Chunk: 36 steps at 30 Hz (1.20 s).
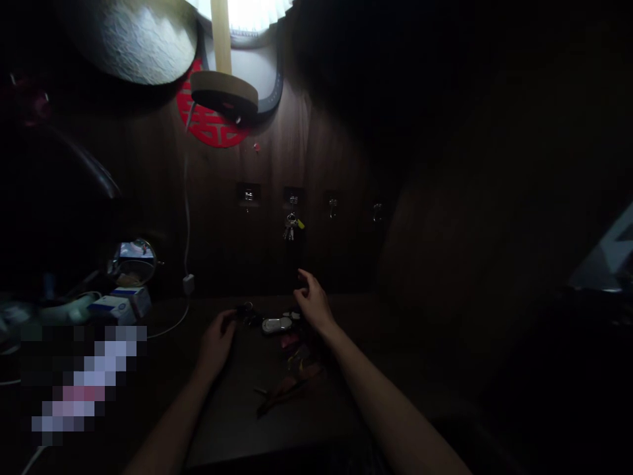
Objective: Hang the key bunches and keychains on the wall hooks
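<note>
Bare forearms, two. Left hand (215, 342): loosely curled, no visible hold, just beside a dark key ring (248, 314). Right hand (314, 303): fingers parted, empty, near a silver key fob (277, 324). Key bunch (291, 226): hanging from a wall hook (293, 200) beyond the hands. Three other hooks (332, 208): bare.

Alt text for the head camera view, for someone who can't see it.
Seen from above in dim light, a left hand and a right hand flank a silver oval key fob on a dark tabletop. Behind, a bunch of keys hangs from a metal hook on a dark wooden wall.
</note>
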### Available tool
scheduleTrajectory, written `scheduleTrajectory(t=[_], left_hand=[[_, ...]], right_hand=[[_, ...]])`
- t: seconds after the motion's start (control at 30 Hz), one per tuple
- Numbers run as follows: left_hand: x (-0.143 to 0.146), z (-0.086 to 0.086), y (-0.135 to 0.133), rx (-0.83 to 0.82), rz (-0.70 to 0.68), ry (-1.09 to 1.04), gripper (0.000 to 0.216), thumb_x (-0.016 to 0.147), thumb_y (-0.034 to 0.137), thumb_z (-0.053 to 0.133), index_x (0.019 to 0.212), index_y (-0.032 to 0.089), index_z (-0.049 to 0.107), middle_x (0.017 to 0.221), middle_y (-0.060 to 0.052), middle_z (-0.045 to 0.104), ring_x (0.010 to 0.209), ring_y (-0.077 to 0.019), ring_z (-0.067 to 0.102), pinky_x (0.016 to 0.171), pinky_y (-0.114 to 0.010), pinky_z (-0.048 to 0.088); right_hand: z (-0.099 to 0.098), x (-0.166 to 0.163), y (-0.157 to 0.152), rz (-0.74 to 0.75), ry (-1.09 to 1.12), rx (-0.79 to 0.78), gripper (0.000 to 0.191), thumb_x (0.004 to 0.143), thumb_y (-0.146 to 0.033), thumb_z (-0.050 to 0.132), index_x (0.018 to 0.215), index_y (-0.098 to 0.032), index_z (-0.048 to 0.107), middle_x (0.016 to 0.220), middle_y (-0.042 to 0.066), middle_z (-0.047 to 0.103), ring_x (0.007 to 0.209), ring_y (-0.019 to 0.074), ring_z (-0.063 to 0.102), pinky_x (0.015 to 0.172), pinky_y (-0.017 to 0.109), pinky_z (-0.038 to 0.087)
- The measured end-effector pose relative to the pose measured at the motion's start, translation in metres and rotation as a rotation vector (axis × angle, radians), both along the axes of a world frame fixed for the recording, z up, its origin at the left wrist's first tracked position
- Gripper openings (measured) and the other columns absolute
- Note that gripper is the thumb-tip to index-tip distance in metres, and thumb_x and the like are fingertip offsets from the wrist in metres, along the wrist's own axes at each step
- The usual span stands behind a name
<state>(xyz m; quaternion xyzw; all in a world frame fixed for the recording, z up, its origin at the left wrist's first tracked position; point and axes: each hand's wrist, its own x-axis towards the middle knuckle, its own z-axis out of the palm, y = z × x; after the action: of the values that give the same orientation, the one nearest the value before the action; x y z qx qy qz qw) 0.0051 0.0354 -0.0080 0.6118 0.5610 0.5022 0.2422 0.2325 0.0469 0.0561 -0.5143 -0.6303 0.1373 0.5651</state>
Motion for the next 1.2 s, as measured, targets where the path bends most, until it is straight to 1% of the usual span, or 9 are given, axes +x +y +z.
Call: scheduleTrajectory(t=[0.17,0.27,0.4,0.57,0.67,0.8,0.9,1.07,1.2], left_hand=[[-0.001,-0.007,0.007,0.117,0.045,0.112,0.039,0.075,0.03,0.045,0.111,0.021,0.056,0.117,-0.008,0.061,0.113,-0.0247,0.053,0.099,-0.042,0.039],[-0.001,-0.013,0.012,0.142,0.051,0.178,0.049,0.075,0.027,0.046,0.122,0.017,0.049,0.127,-0.011,0.055,0.12,-0.0252,0.047,0.103,-0.043,0.035],[0.001,-0.02,0.015,0.114,0.005,0.32,0.056,0.079,0.03,0.043,0.133,0.015,0.039,0.138,-0.013,0.045,0.131,-0.0275,0.035,0.106,-0.046,0.03],[0.007,-0.016,0.01,0.103,-0.111,0.538,0.052,0.083,0.035,0.04,0.134,0.024,0.04,0.142,-0.006,0.041,0.136,-0.0285,0.024,0.106,-0.05,0.026],[0.01,-0.012,0.008,0.07,-0.142,0.626,0.046,0.084,0.035,0.04,0.129,0.027,0.046,0.14,-0.005,0.044,0.135,-0.0288,0.025,0.104,-0.053,0.027],[0.011,-0.01,0.007,0.066,-0.115,0.673,0.041,0.084,0.035,0.038,0.12,0.025,0.056,0.128,-0.006,0.057,0.13,-0.0265,0.037,0.103,-0.046,0.031],[0.011,-0.009,0.007,0.078,-0.065,0.695,0.041,0.083,0.038,0.037,0.112,0.022,0.062,0.119,-0.007,0.063,0.124,-0.0263,0.045,0.1,-0.041,0.035],[0.011,-0.005,0.005,0.107,-0.023,0.727,0.038,0.081,0.036,0.039,0.103,0.021,0.066,0.111,-0.008,0.067,0.113,-0.028,0.054,0.095,-0.04,0.04],[0.013,0.002,0.0,0.062,0.024,0.762,0.039,0.082,0.035,0.036,0.102,0.02,0.066,0.107,-0.01,0.068,0.104,-0.0288,0.059,0.088,-0.04,0.043]], right_hand=[[-0.032,0.018,-0.016,-0.103,0.042,-0.012,0.043,0.071,-0.016,0.048,0.114,-0.022,0.056,0.107,0.007,0.061,0.074,0.0138,0.06,0.071,0.029,0.049],[-0.046,0.032,-0.019,-0.164,0.086,0.003,0.039,0.074,-0.017,0.044,0.111,-0.02,0.056,0.107,0.009,0.061,0.083,0.0172,0.061,0.072,0.031,0.049],[-0.054,0.052,-0.018,-0.211,0.124,-0.011,0.037,0.076,-0.016,0.039,0.108,-0.018,0.057,0.098,0.008,0.065,0.088,0.0187,0.061,0.077,0.034,0.049],[-0.057,0.071,-0.019,-0.166,-0.136,-0.071,0.038,0.073,-0.008,0.039,0.095,-0.024,0.066,0.096,0.003,0.067,0.096,0.0189,0.059,0.089,0.036,0.043],[-0.062,0.075,-0.022,-0.149,-0.253,-0.104,0.041,0.075,-0.007,0.039,0.099,-0.026,0.067,0.1,0.003,0.067,0.099,0.0191,0.056,0.09,0.036,0.042],[-0.062,0.07,-0.025,-0.132,-0.329,-0.135,0.044,0.08,-0.007,0.038,0.109,-0.028,0.064,0.108,0.003,0.066,0.104,0.0196,0.053,0.091,0.037,0.04],[-0.058,0.062,-0.027,-0.061,-0.42,-0.162,0.039,0.086,-0.015,0.041,0.116,-0.031,0.059,0.115,0.001,0.063,0.109,0.0201,0.05,0.093,0.039,0.036],[-0.055,0.048,-0.025,0.067,-0.565,-0.202,0.037,0.09,-0.032,0.043,0.126,-0.034,0.049,0.129,0.001,0.054,0.119,0.0209,0.043,0.096,0.041,0.031],[-0.056,0.046,-0.024,0.028,-0.622,-0.257,0.032,0.09,-0.036,0.042,0.119,-0.033,0.056,0.131,0.002,0.052,0.121,0.0223,0.041,0.097,0.042,0.028]])
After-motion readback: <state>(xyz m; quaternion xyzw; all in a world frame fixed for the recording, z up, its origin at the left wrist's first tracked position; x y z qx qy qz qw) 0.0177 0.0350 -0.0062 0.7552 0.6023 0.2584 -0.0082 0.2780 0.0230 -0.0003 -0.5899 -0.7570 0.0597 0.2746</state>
